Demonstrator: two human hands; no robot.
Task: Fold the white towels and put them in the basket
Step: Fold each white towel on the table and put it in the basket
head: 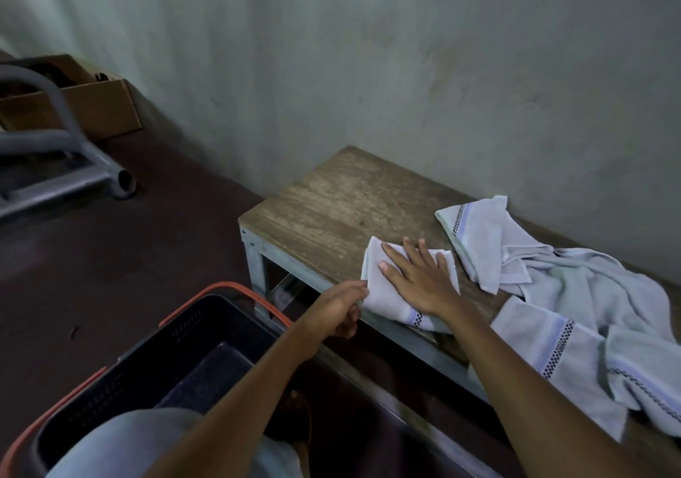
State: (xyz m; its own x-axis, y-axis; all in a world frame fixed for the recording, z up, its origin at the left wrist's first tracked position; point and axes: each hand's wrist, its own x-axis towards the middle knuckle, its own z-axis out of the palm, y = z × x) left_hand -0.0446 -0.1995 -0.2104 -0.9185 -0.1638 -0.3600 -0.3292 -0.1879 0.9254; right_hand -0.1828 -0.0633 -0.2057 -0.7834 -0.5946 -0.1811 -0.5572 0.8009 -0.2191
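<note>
Right hand (416, 278) lies flat, fingers spread, on the folded towel (381, 299); left hand (341, 306) pinches its edge. The basket (177, 330) beside the surface (331, 197) shows its dark bottom.

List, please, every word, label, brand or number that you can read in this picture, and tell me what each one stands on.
There is no readable text in this view.
The folded towel and the loose towels carry only a woven checked stripe, no letters.
The basket, the cardboard box and the bench show no label or print.
</note>
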